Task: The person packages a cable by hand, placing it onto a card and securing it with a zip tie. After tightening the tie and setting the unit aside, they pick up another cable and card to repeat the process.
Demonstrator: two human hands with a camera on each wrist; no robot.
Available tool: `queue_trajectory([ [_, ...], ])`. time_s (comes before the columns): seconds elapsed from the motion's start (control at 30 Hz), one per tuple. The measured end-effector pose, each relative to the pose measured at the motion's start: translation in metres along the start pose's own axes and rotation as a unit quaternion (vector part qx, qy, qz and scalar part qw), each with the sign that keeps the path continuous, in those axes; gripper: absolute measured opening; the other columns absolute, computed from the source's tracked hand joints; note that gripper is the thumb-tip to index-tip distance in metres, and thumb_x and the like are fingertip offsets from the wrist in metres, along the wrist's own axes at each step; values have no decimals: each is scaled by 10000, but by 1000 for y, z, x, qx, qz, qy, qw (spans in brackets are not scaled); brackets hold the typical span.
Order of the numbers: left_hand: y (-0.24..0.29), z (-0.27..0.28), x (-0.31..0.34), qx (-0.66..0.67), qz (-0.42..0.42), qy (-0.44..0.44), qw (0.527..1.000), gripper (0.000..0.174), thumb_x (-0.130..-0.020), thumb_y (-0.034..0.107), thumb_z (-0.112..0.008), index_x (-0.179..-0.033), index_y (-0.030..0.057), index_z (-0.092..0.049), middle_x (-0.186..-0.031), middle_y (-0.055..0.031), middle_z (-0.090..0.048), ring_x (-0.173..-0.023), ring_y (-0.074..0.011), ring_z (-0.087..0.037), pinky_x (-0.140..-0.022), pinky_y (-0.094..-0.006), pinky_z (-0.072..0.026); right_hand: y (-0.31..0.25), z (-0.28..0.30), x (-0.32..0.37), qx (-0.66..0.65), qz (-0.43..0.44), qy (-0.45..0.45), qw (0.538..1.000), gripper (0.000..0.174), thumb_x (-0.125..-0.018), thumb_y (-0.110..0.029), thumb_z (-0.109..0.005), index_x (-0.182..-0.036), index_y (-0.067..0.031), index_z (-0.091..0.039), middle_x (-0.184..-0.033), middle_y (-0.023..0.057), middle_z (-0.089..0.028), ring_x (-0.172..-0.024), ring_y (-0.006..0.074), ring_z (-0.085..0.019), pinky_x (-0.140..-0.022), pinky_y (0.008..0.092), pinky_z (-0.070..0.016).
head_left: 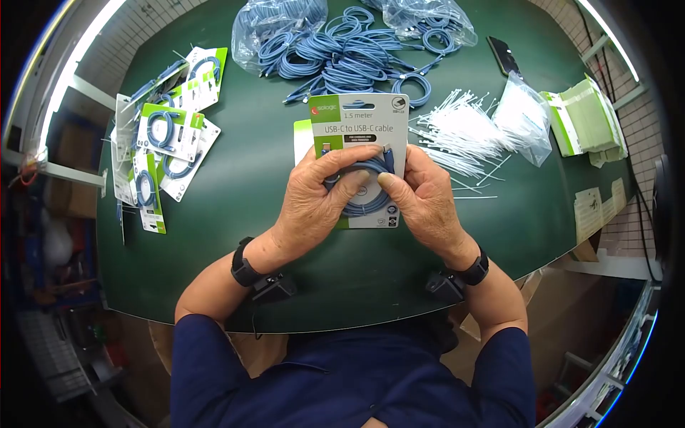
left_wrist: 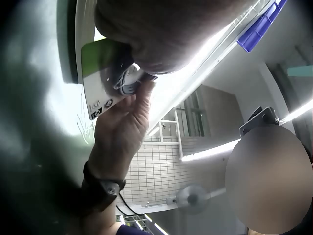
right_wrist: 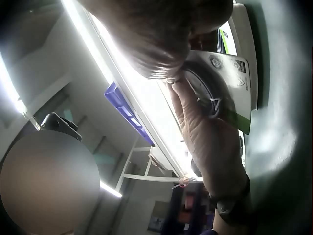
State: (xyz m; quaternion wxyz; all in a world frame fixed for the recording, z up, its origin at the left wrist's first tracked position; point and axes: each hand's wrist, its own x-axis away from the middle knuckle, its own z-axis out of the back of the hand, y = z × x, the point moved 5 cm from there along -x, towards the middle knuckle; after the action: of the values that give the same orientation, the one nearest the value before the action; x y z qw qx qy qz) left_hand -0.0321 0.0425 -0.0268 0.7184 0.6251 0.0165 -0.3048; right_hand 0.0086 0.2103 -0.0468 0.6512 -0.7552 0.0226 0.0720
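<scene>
Over the middle of the table, both hands hold a green-and-white card (head_left: 367, 120) printed "USB-C to USB-C cable". A blue coiled cable (head_left: 365, 207) lies against its front. My left hand (head_left: 307, 196) grips the card's left side, its index finger across the top of the coil and its thumb on the coil. My right hand (head_left: 432, 203) pinches the right side, thumb on the coil and fingers partly hidden behind the card. Another green-edged card (head_left: 302, 135) shows behind it. The coil (right_wrist: 205, 88) also shows between the hands in the right wrist view.
Carded cables (head_left: 171, 132) lie piled at left. At the back are loose blue cables (head_left: 342, 57) and plastic bags (head_left: 275, 21) of cables. White cable ties (head_left: 460, 132), a clear bag (head_left: 524, 118), a stack of cards (head_left: 585, 121) and a black object (head_left: 503, 55) lie at right.
</scene>
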Motion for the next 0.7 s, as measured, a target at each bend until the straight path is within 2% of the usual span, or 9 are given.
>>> queue_trajectory([
  [0.17, -2, 1, -1, -61, -27, 18, 998, 278, -915, 78, -799, -1185, 80, -732, -1075, -104, -706, -969, -225, -698, -863, -344, -576, 1, -2, 0, 26, -22, -24, 999, 458, -1035, -75, -667, -1427, 85, -493, -1243, 120, -678, -1130, 155, -654, -992, 303, -545],
  [0.27, -10, 2, 0, -62, -5, 44, 997, 253, -881, 112, -843, -1098, 67, -721, -1042, -94, -708, -928, -220, -702, -825, -339, -578, -1, -4, 1, 50, 58, -25, 997, 462, -1033, -98, -679, -1417, 83, -498, -1242, 129, -677, -1113, 151, -656, -978, 303, -553],
  [0.3, -11, 2, -1, -61, -4, 44, 997, 253, -881, 112, -843, -1098, 67, -721, -1042, -94, -708, -928, -220, -702, -825, -339, -578, 1, -6, 1, 51, 56, -24, 997, 462, -1033, -98, -679, -1417, 83, -498, -1242, 129, -677, -1113, 151, -656, -978, 303, -553],
  [0.4, -8, 2, 1, -132, -57, 38, 989, 250, -880, 115, -845, -1086, 64, -714, -1038, -94, -710, -904, -219, -702, -811, -336, -579, 4, -7, 0, 61, 96, 33, 993, 391, -984, -184, -752, -1254, 54, -599, -1077, 109, -728, -931, 142, -696, -802, 299, -584],
  [0.57, 0, -3, 5, -107, -84, 46, 990, 238, -893, 94, -830, -1094, 55, -708, -1054, -102, -707, -923, -224, -709, -806, -337, -583, -5, -3, 0, 43, 53, 52, 996, 379, -965, -206, -775, -1197, 53, -625, -1011, 95, -738, -887, 138, -701, -768, 299, -586],
  [0.67, -5, -11, 5, -47, -36, 13, 998, 204, -930, 51, -780, -1126, 48, -723, -1102, -114, -699, -975, -223, -715, -834, -331, -591, -20, -7, -6, 100, -20, 35, 994, 355, -1048, -182, -677, -1280, 65, -573, -1158, 123, -714, -1023, 131, -682, -903, 283, -572],
  [0.7, -7, -12, 5, -45, -33, 13, 998, 204, -930, 51, -780, -1126, 48, -723, -1102, -114, -699, -975, -223, -715, -834, -331, -591, -17, -7, -7, 101, -24, 36, 994, 355, -1048, -182, -677, -1280, 65, -573, -1158, 123, -714, -1023, 131, -682, -903, 283, -572],
])
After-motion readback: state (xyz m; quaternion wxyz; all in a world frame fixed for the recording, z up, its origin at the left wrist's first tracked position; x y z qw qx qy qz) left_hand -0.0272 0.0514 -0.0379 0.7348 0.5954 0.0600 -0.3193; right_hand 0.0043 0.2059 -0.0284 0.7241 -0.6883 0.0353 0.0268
